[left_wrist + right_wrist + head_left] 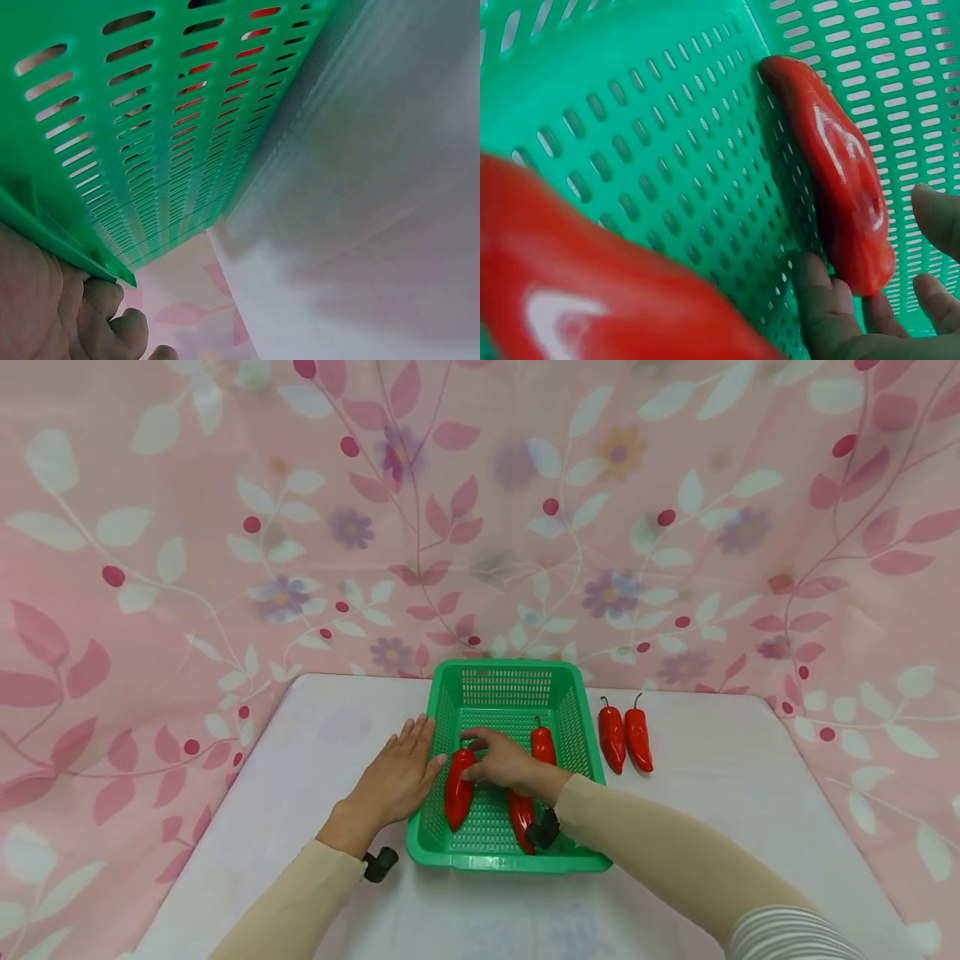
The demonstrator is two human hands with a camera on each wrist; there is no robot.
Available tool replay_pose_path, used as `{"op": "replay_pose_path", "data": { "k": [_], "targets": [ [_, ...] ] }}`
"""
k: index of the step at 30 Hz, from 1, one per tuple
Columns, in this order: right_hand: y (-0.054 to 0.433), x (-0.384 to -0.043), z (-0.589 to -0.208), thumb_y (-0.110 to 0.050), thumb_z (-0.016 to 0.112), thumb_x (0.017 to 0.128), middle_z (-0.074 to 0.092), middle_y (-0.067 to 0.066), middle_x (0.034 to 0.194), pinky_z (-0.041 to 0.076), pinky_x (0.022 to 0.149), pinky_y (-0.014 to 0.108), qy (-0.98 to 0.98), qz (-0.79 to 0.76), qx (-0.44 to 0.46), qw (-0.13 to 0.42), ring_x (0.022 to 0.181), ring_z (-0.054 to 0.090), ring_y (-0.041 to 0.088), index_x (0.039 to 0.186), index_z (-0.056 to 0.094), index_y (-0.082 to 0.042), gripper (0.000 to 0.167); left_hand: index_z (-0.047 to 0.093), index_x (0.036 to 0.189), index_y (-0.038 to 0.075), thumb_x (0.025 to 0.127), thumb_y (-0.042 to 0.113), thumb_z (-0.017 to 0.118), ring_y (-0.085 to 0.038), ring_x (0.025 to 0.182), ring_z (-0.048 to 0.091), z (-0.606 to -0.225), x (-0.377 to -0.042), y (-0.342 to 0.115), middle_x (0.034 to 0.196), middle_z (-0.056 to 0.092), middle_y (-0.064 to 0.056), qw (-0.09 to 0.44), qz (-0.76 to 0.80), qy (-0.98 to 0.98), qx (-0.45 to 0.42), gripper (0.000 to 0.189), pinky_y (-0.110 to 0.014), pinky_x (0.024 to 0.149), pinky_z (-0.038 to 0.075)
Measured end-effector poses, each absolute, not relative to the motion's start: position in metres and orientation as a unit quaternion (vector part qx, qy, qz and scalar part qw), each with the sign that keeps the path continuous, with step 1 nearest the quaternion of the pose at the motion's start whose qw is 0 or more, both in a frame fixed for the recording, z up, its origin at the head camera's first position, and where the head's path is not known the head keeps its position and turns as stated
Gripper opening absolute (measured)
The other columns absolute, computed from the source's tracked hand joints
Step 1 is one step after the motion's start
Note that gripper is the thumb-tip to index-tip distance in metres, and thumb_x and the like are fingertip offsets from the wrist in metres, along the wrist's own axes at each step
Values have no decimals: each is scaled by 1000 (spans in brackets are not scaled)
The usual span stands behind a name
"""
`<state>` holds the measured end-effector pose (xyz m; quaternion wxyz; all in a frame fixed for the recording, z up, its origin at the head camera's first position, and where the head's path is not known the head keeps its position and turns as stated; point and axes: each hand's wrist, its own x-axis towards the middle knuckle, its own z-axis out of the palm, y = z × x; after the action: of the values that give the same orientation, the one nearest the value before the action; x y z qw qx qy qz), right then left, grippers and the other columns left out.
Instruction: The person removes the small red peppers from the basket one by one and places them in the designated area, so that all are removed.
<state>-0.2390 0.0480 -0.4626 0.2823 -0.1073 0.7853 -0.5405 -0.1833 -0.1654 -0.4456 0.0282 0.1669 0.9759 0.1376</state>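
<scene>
Inside a green plastic basket (pixel 510 863), a red pepper (pixel 457 797) lies along the left wall. My right hand (pixel 506 764) reaches in over its upper end, thumb and fingers spread around it. In the right wrist view, gaps show between the fingers (pixel 934 217) and that pepper (pixel 832 165). My left hand (pixel 397 772) rests against the outside of the basket's left rim, fingers extended. Under my right wrist are more red peppers, one farther back (pixel 542 743) and one nearer (pixel 521 818), partly hidden by the hand and wrist.
Two red peppers (pixel 612 737) lie side by side on the white table (pixel 712 793) to the right of the basket. A pink floral cloth (pixel 495 527) hangs behind the table. Small black cameras (pixel 381 864) are strapped to both wrists.
</scene>
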Motion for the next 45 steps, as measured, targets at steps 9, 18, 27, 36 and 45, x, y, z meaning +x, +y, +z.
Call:
{"op": "replay_pose_path", "data": {
  "k": [9, 18, 27, 36, 45],
  "targets": [
    [42, -235, -471, -8, 81, 90, 61, 18, 138, 56, 100, 49, 810, -516, -117, 254, 117, 62, 31, 151, 51, -4, 68, 19, 167, -2, 113, 42, 44, -44, 161, 18, -446, -183, -165, 174, 21, -22, 30, 144, 976, 162, 73, -61, 129, 23],
    [42, -232, -476, -4, 84, 86, 64, 17, 127, 61, 91, 41, 775, -536, -113, 316, 106, 68, 26, 150, 47, -1, 74, 21, 166, -3, 113, 42, 44, -45, 161, 20, -446, -183, -165, 173, 23, -23, 23, 144, 975, 167, 73, -62, 128, 25],
    [43, -233, -475, -9, 82, 91, 58, 21, 147, 65, 86, 46, 752, -573, -92, 312, 109, 73, 28, 150, 43, -3, 70, 19, 167, -2, 113, 43, 43, -44, 161, 18, -446, -184, -164, 174, 21, -22, 30, 148, 976, 159, 74, -61, 129, 23],
    [43, -233, -476, -8, 78, 95, 62, 19, 133, 66, 76, 52, 722, -588, -114, 347, 99, 76, 30, 148, 42, -8, 65, 20, 167, -2, 113, 41, 45, -44, 161, 18, -446, -183, -165, 174, 22, -22, 29, 154, 975, 157, 73, -61, 129, 23],
    [43, -234, -474, -11, 84, 90, 63, 16, 134, 64, 87, 44, 758, -557, -131, 313, 105, 71, 27, 147, 43, -8, 71, 19, 167, -1, 113, 42, 43, -45, 161, 19, -445, -182, -164, 174, 21, -22, 34, 151, 976, 154, 73, -60, 129, 22]
  ]
}}
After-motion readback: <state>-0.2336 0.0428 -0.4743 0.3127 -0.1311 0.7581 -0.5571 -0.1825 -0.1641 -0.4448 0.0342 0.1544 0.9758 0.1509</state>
